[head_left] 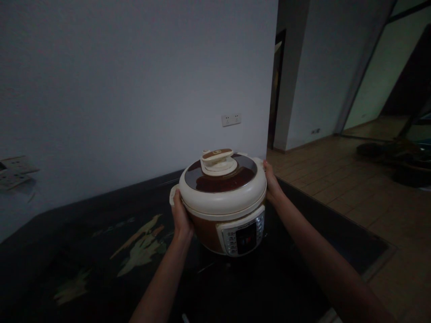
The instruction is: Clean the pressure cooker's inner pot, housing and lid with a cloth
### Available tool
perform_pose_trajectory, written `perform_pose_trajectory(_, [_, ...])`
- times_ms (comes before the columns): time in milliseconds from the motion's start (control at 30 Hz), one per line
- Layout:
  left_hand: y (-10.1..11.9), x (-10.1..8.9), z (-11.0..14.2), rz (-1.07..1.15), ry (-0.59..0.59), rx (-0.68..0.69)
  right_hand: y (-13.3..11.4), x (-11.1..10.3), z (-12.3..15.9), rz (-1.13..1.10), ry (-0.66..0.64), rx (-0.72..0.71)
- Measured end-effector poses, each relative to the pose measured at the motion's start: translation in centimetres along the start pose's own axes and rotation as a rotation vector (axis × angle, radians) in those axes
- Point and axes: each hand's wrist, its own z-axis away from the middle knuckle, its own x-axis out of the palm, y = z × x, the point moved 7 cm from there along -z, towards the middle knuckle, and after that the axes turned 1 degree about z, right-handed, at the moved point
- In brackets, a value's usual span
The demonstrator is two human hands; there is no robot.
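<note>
A round electric pressure cooker (224,202), cream and brown with a control panel on its front, sits over a dark patterned tabletop (84,251). Its lid is on, with a cream and brown handle on top. My left hand (181,216) grips the cooker's left side handle, fingers wrapped round it. My right hand (272,183) presses against the right side at the lid's rim, fingers curled behind it. I cannot tell whether the cooker rests on the table or is slightly lifted.
A pale wall stands right behind the table, with a double power socket (231,119) above the cooker. Papers (13,172) lie at the far left. To the right is a tiled floor (336,179), a doorway and dark objects (400,161) on the floor.
</note>
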Motion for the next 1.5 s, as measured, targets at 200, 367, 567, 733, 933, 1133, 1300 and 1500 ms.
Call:
perform_pose_trajectory(200, [1.2, -0.9, -0.2, -0.145, -0.115, -0.03, -0.9, -0.8, 0.9, -0.017, 0.055, -0.035])
perform_pose_trajectory(367, [7.4, -7.0, 2.2, -0.397, 0.062, 0.227, -2.5, -5.7, 6.5, -0.041, 0.293, -0.157])
perform_pose_trajectory(567, [10.6, -11.0, 12.3, -1.066, -0.278, 0.304, -2.0, -6.9, 20.3, 0.366, 0.353, -0.273])
perform_pose_trajectory(733, [5.9, -15.0, 20.0, -1.607, -0.568, 0.031, 5.6, 2.2, 28.8, 0.755, -0.364, 0.01])
perform_pose_trajectory(933, [3.1, -17.3, 22.2, -1.858, -0.493, -0.078, 10.9, 9.3, 33.2, 1.063, -0.657, 0.004])
perform_pose_trajectory(1133, [3.1, -16.9, 21.8, -1.826, -0.457, -0.013, 11.9, 11.0, 32.8, 1.202, -0.66, 0.009])
perform_pose_trajectory(1300, [4.0, -18.2, 20.0, -1.452, -0.333, -0.044, 11.8, 10.9, 31.5, 1.111, -0.613, 0.043])
perform_pose_trajectory(1500, [3.4, -18.7, 18.7, -0.935, -0.131, -0.102, 12.5, 9.8, 30.2, 0.785, -0.532, 0.123])
